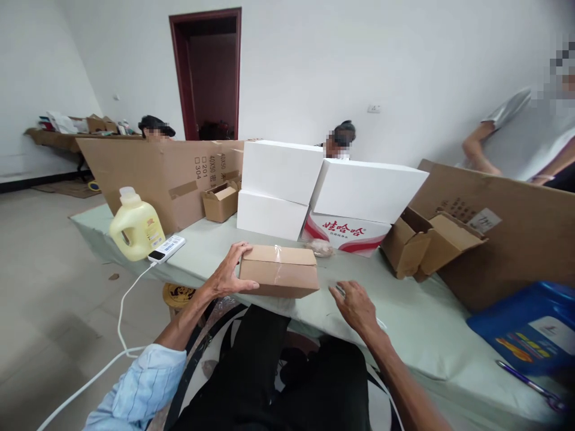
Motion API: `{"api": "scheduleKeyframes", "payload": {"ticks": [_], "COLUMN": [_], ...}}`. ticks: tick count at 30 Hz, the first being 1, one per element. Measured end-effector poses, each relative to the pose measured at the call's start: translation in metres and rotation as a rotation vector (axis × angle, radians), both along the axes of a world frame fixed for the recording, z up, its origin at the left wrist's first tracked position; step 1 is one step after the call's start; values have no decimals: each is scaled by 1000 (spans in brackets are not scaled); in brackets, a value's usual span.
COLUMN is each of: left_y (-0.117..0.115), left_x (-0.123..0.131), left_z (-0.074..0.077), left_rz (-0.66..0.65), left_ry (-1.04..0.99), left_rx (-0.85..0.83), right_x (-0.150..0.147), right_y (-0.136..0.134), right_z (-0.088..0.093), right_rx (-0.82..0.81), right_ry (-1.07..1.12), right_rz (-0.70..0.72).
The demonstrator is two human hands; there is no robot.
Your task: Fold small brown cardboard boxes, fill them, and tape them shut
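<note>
A small closed cardboard box [279, 272] lies on the cloth-covered table in front of me, with clear tape across its top flaps. My left hand [230, 274] grips its left end, thumb along the front and fingers over the back edge. To the right of the box, apart from it, my right hand [354, 304] is low over the table with its fingers curled in. A small pale bit shows at those fingertips, too small to name. Just behind the box rests a clump of clear tape or plastic [320, 247].
White boxes [283, 170] are stacked behind, beside a red-and-white carton [345, 234]. Open brown cartons [406, 239] stand at right, near a blue jug [525, 329] and a pen [523, 377]. Left are a yellow bottle [135, 224] and a white power strip [167, 249]. Other people sit or stand beyond.
</note>
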State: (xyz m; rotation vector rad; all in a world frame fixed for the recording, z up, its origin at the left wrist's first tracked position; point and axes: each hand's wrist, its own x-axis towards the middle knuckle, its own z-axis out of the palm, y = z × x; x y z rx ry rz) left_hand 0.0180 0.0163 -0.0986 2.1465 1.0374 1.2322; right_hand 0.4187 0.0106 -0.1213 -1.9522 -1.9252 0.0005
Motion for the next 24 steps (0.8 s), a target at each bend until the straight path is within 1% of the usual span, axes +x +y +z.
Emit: {"api": "scheduleKeyframes", "payload": {"ticks": [1,2,3,5,9,13,15,17,19,20,22,24], "left_y": [-1,-2,-3,-5,-6,-6,-7,-7,-8,-8,-9,-10], "left_x": [0,1,2,4,7,6,6,7,7,7,8,8], "left_z": [-1,-3,-5,-8,-10,-7,-7,-6,-6,-6,-5,-5], "left_rz": [-2,0,4,13,45,42,35,37,40,41,44,43], "left_ry": [-7,-17,-26,-44,-106,-134,-140,-147,-146,-142,-139,-138], "left_rx": [16,29,37,39,22,-9,-21,-25,-20,-17,-13,-10], "right_x": [12,23,33,46,57,60,55,42,19,6,-20,-43], "right_y": [-1,-2,-3,-4,-2,1,0,-5,-13,-18,-27,-34], "right_z": [-10,-18,-26,-36,-42,-40,-31,-14,9,22,47,68], "right_rx": [-46,-100,-141,-179,-161,-114,-75,22,150,183,166,130], "right_ry": [-128,-210,-251,-265,-221,-104,-36,75,205,236,204,120], "right_rz": [-74,-128,-161,-184,-183,-190,-195,-134,14,107,260,391]}}
